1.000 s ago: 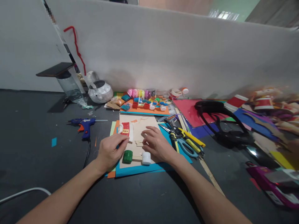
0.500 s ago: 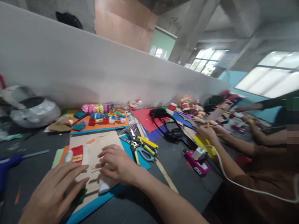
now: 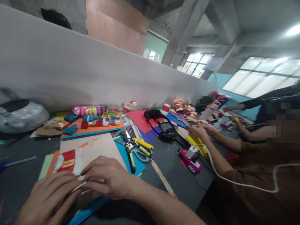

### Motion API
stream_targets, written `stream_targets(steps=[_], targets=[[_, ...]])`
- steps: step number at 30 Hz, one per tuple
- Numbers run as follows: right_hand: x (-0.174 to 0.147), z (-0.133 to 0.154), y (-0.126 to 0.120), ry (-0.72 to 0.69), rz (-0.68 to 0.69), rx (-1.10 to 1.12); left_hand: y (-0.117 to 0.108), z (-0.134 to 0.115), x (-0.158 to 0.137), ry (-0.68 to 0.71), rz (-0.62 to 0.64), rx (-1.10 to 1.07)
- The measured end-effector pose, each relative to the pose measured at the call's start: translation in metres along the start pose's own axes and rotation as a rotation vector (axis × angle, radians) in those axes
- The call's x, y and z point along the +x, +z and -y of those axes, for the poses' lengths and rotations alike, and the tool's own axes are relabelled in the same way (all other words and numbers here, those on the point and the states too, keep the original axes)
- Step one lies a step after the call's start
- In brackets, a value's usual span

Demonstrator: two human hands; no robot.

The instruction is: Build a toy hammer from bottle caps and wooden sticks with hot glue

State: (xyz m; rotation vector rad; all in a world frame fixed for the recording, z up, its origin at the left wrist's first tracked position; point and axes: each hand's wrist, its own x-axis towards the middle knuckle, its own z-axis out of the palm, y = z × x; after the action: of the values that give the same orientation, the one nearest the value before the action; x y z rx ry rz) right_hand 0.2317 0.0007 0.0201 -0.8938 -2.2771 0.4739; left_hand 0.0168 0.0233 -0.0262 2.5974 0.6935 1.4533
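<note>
Two hands, left (image 3: pixel 50 196) and right (image 3: pixel 111 177), together pinch a thin pale stick (image 3: pixel 80 186).

Wearer's hands: two, the left hand (image 3: pixel 50 195) and the right hand (image 3: pixel 109 178)
Stick (image 3: pixel 79 186) at the fingers: one; any others below are hidden
Red-and-white piece (image 3: pixel 69 161) near the left hand: one
Scissors (image 3: pixel 141 155): one pair
Yellow cutter (image 3: pixel 143 143): one
Pliers (image 3: pixel 130 157): at least one, the tools overlap
Wooden strip (image 3: pixel 162 178) past the tools: one
Paint pots (image 3: pixel 106 122): several, too small to count surely
Silver pot (image 3: pixel 22 115): one
Black headgear (image 3: pixel 167 135): one
Red sheet (image 3: pixel 138 118): one
Upturned cup (image 3: pixel 165 108): one
Near power strip (image 3: pixel 190 162): one
White plug (image 3: pixel 192 152): one
White cable (image 3: pixel 236 185): one
Windows (image 3: pixel 262 76): two
Lamp (image 3: pixel 294 30): one
Co-workers (image 3: pixel 253 175): at least two
</note>
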Motion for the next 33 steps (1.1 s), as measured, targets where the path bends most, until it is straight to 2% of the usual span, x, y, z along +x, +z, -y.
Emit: stream_targets(steps=[1,3,6,10,14,19,25,30,33], targets=[[0.000,0.001,0.000,0.001,-0.017,0.022,-0.001,-0.003,-0.001,-0.036,-0.018,0.059],[-0.001,0.001,-0.001,0.014,-0.048,0.090,-0.005,-0.012,0.001,-0.085,0.031,0.083],[0.001,0.001,-0.001,0.097,-0.102,0.233,-0.009,-0.023,0.010,-0.144,0.043,0.039],[0.005,0.003,0.000,0.214,-0.107,0.426,-0.010,-0.028,0.016,-0.232,0.076,-0.035],[0.007,0.006,0.000,0.283,-0.122,0.524,-0.011,-0.030,0.017,-0.307,0.070,-0.116],[0.009,0.005,0.002,0.301,-0.115,0.515,-0.011,-0.030,0.017,-0.351,0.063,-0.157],[0.010,0.007,0.002,0.301,-0.115,0.496,-0.011,-0.029,0.017,-0.319,0.057,-0.110],[0.008,-0.004,-0.003,0.362,-0.221,0.393,-0.014,-0.026,0.016,-0.360,-0.029,-0.038],[0.004,-0.011,-0.011,0.335,-0.122,0.240,-0.014,-0.022,0.014,-0.414,-0.062,-0.024]])
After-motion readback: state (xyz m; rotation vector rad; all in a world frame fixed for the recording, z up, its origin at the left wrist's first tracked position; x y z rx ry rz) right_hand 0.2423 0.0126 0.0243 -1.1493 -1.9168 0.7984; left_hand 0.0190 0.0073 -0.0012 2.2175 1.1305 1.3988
